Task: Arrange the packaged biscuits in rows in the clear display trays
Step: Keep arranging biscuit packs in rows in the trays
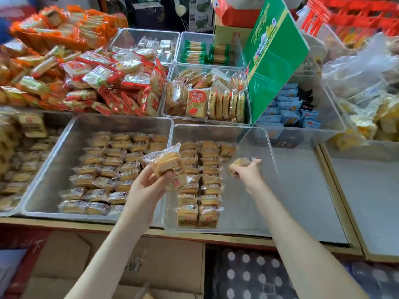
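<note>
The left hand [149, 184] holds a few biscuit packs [167, 166] and the right hand [247, 170] grips one pack [240, 162] over the clear tray [235, 214], where a careless drop could knock the neat rows [199, 190] crooked.

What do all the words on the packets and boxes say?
Nothing is sharp enough to quote.
Green box: pale printed lines, blurred.
Orange packet: big red characters, blurred.
Held packets: dark labels, too small.
Cardboard box: handwritten marks, unclear.
Dotted pack: barcode, digits too small.
</note>
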A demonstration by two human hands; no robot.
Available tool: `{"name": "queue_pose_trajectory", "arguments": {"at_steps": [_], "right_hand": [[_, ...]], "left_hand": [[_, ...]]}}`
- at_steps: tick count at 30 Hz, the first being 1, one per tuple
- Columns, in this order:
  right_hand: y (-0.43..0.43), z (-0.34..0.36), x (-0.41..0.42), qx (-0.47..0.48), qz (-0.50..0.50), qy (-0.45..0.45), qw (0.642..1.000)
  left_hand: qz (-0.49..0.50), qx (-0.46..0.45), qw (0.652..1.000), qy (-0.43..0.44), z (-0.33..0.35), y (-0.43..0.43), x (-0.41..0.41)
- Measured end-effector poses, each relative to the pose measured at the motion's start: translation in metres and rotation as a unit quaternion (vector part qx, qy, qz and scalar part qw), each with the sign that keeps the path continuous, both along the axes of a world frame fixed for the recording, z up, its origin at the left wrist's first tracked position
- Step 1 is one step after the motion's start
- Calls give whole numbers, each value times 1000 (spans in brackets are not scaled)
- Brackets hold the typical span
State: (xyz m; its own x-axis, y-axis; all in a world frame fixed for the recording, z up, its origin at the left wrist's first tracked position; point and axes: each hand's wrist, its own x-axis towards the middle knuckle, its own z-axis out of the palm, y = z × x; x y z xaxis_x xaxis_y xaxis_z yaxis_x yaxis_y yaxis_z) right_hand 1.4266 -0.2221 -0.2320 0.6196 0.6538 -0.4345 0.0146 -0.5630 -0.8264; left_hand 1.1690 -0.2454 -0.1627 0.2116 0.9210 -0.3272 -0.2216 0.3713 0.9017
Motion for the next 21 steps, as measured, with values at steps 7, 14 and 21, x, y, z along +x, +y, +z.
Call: {"name": "queue_pose_trajectory", "arguments": {"at_steps": [7, 14, 21], "right_hand": [[42, -52, 5, -44, 81, 51, 994], [3, 30, -22, 46, 153, -124, 979], [-83, 141, -96, 108, 400, 4, 910]], "left_hand": [[22, -17, 999, 16, -16, -10, -5], [-110, -22, 991, 74, 0, -17, -12], [-310, 38, 926, 213, 51, -21, -30]]}}
